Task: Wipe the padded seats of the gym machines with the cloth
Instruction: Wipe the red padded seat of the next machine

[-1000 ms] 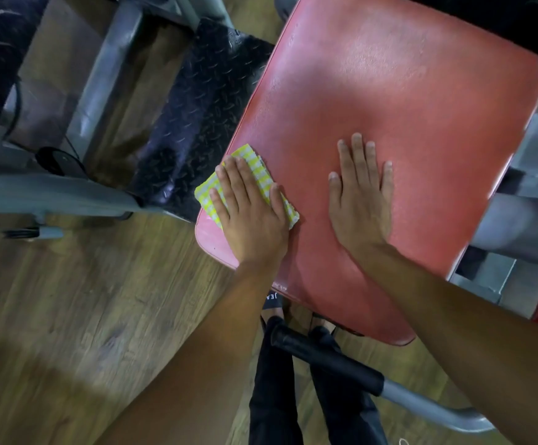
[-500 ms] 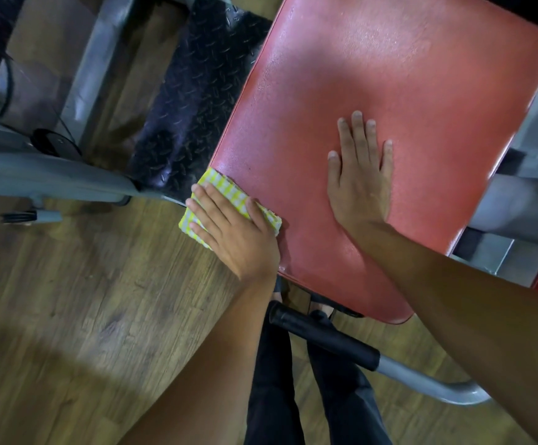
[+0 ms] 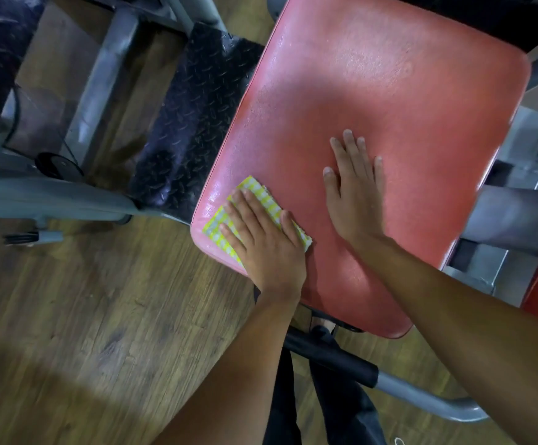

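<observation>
A large red padded seat (image 3: 389, 101) fills the upper right of the head view, its surface shiny and damp-looking. My left hand (image 3: 264, 242) lies flat on a folded yellow-and-white checked cloth (image 3: 226, 216), pressing it on the seat's near-left corner. The hand covers most of the cloth. My right hand (image 3: 354, 191) rests flat on the bare middle of the seat, fingers together and holding nothing.
A black diamond-plate footplate (image 3: 194, 123) and grey machine frame bars (image 3: 52, 200) stand left of the seat. A grey tube with a black foam grip (image 3: 335, 358) runs below the seat's near edge, over my dark trouser legs. The floor is wood plank.
My left hand slid the cloth off the seat's left edge half a second ago and has brought it back onto the near-left corner. The right hand stays pressed on the seat.
</observation>
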`<act>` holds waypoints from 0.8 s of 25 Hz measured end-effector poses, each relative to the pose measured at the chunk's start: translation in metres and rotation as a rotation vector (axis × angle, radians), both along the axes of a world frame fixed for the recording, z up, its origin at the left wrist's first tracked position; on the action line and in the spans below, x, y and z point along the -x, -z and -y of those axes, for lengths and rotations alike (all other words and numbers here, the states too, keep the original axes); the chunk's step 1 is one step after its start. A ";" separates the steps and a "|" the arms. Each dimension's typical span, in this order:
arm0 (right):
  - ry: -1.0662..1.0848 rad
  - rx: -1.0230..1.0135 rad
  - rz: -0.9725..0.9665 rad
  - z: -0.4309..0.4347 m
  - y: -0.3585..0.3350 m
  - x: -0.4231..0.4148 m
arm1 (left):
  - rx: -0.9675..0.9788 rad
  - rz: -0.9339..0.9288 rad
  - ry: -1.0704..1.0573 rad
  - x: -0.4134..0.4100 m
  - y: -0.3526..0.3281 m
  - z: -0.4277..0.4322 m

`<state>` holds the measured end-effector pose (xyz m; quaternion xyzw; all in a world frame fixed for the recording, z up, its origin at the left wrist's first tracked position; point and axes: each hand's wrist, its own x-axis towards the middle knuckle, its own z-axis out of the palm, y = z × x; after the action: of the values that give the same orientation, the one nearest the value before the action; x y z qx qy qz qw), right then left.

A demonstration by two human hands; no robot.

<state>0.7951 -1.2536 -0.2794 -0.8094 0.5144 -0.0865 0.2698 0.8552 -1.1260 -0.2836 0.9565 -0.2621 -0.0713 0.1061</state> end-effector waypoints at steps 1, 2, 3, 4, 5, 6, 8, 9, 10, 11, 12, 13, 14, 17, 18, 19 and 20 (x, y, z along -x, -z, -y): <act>0.037 -0.049 0.103 0.001 -0.003 0.002 | -0.013 0.011 0.049 0.002 0.001 0.006; 0.087 -0.090 0.207 0.003 -0.006 0.005 | -0.022 0.018 0.097 0.004 0.001 0.014; 0.141 -0.114 0.292 0.006 -0.009 0.009 | -0.026 0.019 0.141 0.007 0.001 0.022; 0.192 -0.124 0.357 0.008 -0.013 0.014 | -0.026 0.016 0.183 0.010 0.001 0.030; 0.238 -0.130 0.399 0.011 -0.017 0.018 | -0.022 0.006 0.221 0.015 0.000 0.038; 0.275 -0.139 0.421 0.014 -0.020 0.022 | -0.016 -0.004 0.251 0.021 0.000 0.045; 0.328 -0.158 0.433 0.018 -0.025 0.027 | -0.001 -0.031 0.288 0.033 -0.002 0.059; 0.349 -0.169 0.434 0.018 -0.027 0.029 | 0.004 -0.051 0.300 0.040 -0.003 0.066; 0.370 -0.179 0.434 0.018 -0.028 0.031 | 0.009 -0.074 0.315 0.045 -0.005 0.072; 0.389 -0.184 0.429 0.016 -0.030 0.033 | 0.015 -0.099 0.333 0.049 -0.008 0.075; 0.402 -0.180 0.419 0.013 -0.031 0.034 | 0.031 -0.133 0.354 0.048 -0.011 0.076; 0.400 -0.165 0.407 0.010 -0.031 0.034 | 0.067 -0.171 0.368 0.042 -0.016 0.073; 0.371 -0.142 0.400 0.005 -0.033 0.032 | 0.106 -0.193 0.370 0.032 -0.020 0.068; 0.081 0.002 0.275 -0.016 -0.031 0.018 | 0.129 -0.139 0.297 -0.019 -0.023 0.039; -0.027 0.049 0.168 -0.026 -0.028 0.010 | 0.096 -0.121 0.289 -0.037 -0.020 0.029; -0.097 0.072 0.049 -0.035 -0.025 0.004 | 0.054 -0.105 0.306 -0.052 -0.017 0.021; -0.125 0.071 -0.059 -0.042 -0.020 -0.002 | 0.014 -0.090 0.345 -0.062 -0.013 0.016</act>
<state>0.7972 -1.2118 -0.2593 -0.8512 0.4671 -0.0637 0.2305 0.9174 -1.1423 -0.2710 0.8926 -0.4176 -0.1294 0.1104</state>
